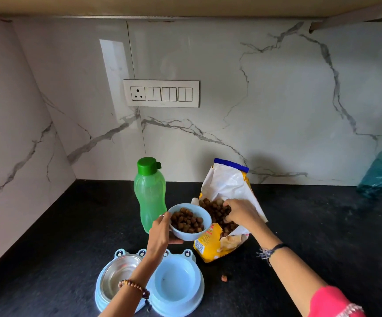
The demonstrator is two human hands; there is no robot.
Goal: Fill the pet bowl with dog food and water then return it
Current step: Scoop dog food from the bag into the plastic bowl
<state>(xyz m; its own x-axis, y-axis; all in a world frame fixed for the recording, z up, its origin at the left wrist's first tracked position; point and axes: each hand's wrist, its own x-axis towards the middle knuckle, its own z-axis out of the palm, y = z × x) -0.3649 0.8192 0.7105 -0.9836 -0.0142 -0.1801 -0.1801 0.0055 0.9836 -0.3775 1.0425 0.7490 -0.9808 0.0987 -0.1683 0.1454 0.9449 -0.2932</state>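
On the black speckled tabletop point(71, 236), the left hand point(160, 234) grips a small pale-blue round bowl point(191, 234) of brown kibble above a light-blue double pet feeder point(176, 300). Just beside it, the right hand point(240, 213) curls its fingers over kibble inside the open yellow dog-food bag point(210, 245). A green plastic water bottle point(150, 195) stands behind the bowl.
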